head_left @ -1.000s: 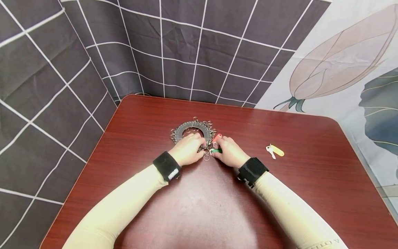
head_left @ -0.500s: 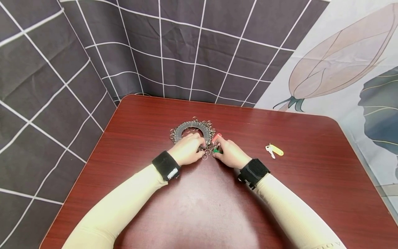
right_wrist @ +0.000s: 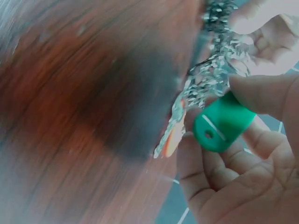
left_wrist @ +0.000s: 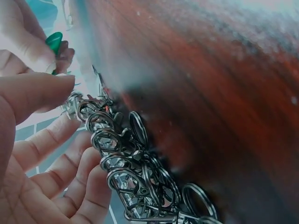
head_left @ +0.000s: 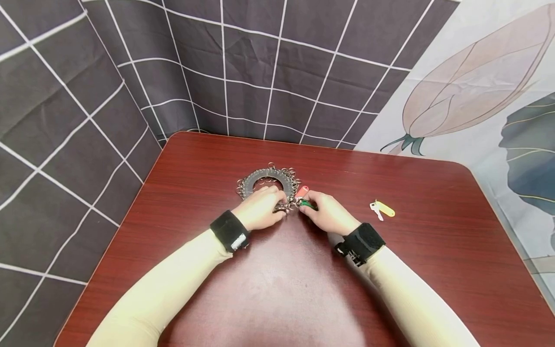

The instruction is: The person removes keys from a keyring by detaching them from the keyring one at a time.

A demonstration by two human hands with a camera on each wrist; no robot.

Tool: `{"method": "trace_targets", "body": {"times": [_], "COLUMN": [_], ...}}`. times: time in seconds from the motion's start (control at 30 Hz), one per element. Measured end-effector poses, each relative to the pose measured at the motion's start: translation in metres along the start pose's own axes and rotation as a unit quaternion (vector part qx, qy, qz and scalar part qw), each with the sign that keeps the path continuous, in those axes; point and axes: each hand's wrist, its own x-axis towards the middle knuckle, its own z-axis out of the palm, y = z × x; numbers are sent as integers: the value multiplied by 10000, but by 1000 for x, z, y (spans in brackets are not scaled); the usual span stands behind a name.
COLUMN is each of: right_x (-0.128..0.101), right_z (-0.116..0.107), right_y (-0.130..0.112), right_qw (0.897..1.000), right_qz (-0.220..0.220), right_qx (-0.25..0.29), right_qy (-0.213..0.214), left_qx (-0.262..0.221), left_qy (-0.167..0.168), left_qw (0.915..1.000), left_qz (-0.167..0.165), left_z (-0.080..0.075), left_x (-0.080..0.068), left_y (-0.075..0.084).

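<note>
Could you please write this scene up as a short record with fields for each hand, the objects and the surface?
left hand: holds the clips and rings of the metal key organiser ring
right hand: pinches the green key tag by the clips
orange key tag: beside the right fingers, at the ring
yellow key tag: with a key, apart to the right
surface: red-brown wooden table

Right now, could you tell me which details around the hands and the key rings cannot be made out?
- Green key: blade hidden by the right hand and rings in every view.
- Ring holder: near edge covered by the left hand in the head view.
- Yellow key: too small there for detail.
- Table: blurred in the right wrist view.
</note>
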Motion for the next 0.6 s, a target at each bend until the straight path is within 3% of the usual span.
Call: {"method": "trace_targets", "body": {"times": [0.13, 0.3, 0.43, 0.6], "right_x": [0, 2, 2, 3], "right_z": [-2, -2, -2, 3], "right_y": [-6, -12, -14, -13], "right_qw": [9992, 9983, 9981, 9970], "right_qz": [24, -107, -64, 17], "right_qx": [378, 545, 575, 696], "right_qy": [94, 173, 200, 339], "left_qx": [-254, -573, -805, -1145], "left_qy": [110, 527, 868, 982], "left_qw": [9995, 9964, 9925, 9884], "left_qz": [145, 342, 302, 164], "left_z": [-1, 1, 3, 2], "left_x": [-2, -1, 1, -1], "left_y": [0, -3, -5, -6]}}
